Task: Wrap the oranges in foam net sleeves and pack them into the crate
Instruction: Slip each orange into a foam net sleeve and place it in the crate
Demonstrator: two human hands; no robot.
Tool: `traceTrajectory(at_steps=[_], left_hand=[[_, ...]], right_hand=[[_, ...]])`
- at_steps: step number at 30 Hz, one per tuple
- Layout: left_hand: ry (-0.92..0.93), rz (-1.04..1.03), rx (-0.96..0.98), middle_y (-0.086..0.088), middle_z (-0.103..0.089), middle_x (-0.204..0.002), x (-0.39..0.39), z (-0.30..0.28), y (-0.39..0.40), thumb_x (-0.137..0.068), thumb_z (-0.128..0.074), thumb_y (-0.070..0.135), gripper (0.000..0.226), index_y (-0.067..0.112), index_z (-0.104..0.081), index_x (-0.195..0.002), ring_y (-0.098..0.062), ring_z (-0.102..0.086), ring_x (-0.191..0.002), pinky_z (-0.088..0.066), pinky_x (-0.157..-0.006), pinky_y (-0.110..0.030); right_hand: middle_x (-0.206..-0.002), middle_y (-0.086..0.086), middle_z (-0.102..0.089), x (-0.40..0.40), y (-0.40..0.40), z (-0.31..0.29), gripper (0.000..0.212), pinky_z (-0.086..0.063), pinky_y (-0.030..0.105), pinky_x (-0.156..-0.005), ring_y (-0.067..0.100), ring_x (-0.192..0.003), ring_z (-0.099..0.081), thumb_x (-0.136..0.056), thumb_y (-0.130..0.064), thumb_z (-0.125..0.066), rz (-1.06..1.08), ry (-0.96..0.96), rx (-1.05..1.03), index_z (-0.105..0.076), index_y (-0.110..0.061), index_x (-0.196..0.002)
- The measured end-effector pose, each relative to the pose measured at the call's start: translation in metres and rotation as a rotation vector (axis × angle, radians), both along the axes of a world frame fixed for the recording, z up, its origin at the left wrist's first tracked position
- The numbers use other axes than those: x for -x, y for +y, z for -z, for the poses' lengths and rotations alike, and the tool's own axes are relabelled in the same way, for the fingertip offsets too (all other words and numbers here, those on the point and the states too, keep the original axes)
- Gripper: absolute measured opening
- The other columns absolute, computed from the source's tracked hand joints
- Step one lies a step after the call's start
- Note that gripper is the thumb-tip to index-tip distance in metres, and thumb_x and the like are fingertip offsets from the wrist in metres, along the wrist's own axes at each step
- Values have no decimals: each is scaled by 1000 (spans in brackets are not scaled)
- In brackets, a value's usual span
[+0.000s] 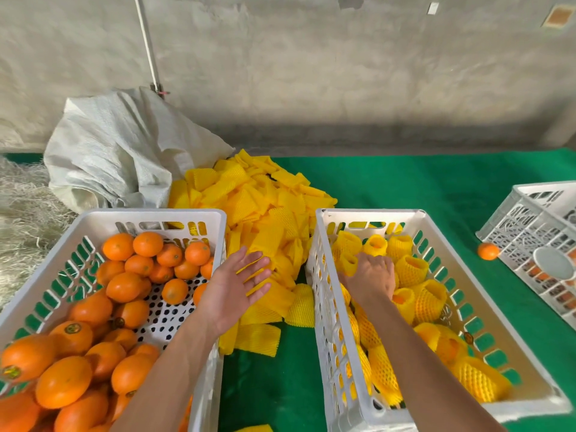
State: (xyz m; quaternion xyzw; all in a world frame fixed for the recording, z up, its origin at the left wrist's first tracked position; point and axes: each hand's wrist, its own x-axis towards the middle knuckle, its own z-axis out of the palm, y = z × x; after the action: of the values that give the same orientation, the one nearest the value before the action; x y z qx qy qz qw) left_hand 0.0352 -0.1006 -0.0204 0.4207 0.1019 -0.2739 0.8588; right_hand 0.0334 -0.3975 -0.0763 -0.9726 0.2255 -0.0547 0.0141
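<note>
L hand (237, 285) flat, released over ribbed foam sleeves (258, 210); R hand (369, 275) grasping netted orange (349, 265) in slotted plastic crate (324, 275).

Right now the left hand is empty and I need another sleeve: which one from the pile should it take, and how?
Take the flat sleeve lying apart at the pile's near edge. Come down from above and pinch its near open end, thumb under, fingers on top. Nothing overlaps it there, so it should lift free. The left hand is already close.
</note>
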Motion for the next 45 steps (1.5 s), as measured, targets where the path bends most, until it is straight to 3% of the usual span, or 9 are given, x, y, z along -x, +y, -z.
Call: traceTrajectory(at_steps=[12,17,21,24,28,31,34,40,45], left_hand=[[-380,-417,-63,-11,-66,-93,-11,-1,27,-103,-59,17,15,4,-64,-106,-24,-67,-84,-61,-80,-38],[-552,-516,-703,6,-74,-87,-21,24,61,-105,-58,20,17,13,-71,-96,-11,-70,-83,-60,-69,-23],[-561,-354,-1213,7,-66,-115,-35,57,96,-103,-59,19,21,15,-64,-124,-13,-61,-101,-49,-80,-32],[-467,-240,-1334,2,-59,-112,-38,77,106,-99,-62,13,29,16,-59,-128,-24,-62,-101,-47,-75,-33],[-355,-67,-1416,-3,-60,-94,-42,94,98,-95,-66,22,10,17,-58,-98,-28,-61,-91,-51,-68,-36],[-418,58,-1450,-15,-57,-136,-52,100,85,-95,-68,36,44,11,-59,-131,-36,-57,-121,-52,-99,-51],[-469,281,-1564,-9,-39,-156,-59,106,77,-98,-64,32,52,22,-48,-147,-37,-48,-136,-46,-107,-52],[-556,376,-1591,-8,-67,-120,-63,107,78,-96,-67,28,32,18,-64,-126,-32,-62,-114,-52,-96,-47],[-505,60,-1608,-8,-70,-104,-64,70,89,-95,-65,25,20,12,-66,-111,-31,-67,-100,-52,-78,-38]], right_hand=[[-144,5,-57,7,12,-14,67,-4,47,-126,26,-145,-39,-96,-66,-47,-28,-12,-20,-48,-16,-140],[-123,10,-68,6,40,-49,38,-32,46,-112,32,-124,-55,-101,-42,-58,-202,-491,-303,-65,-11,-121],[-120,7,-68,2,81,-65,29,-46,43,-98,26,-115,-58,-102,-31,-59,-396,-592,-453,-65,-9,-120],[-121,4,-68,-5,113,-60,23,-46,43,-102,24,-116,-58,-103,-23,-59,-522,-472,-577,-65,-12,-122],[-125,4,-68,-23,132,-38,22,-40,44,-108,26,-121,-58,-102,-14,-58,-692,-259,-509,-66,-13,-123],[-125,2,-68,-42,132,-26,23,-40,41,-104,26,-120,-58,-101,-15,-59,-711,-181,-394,-65,-16,-124],[-131,6,-62,-55,131,-7,31,-44,39,-95,28,-123,-56,-102,-19,-55,-671,56,-305,-59,-19,-132],[-139,10,-51,-61,136,32,58,-42,43,-98,33,-126,-52,-100,-29,-59,-717,474,-60,-36,-29,-153],[-137,11,-51,-60,144,37,62,-43,41,-96,33,-123,-53,-99,-28,-61,-711,484,4,-32,-22,-153]])
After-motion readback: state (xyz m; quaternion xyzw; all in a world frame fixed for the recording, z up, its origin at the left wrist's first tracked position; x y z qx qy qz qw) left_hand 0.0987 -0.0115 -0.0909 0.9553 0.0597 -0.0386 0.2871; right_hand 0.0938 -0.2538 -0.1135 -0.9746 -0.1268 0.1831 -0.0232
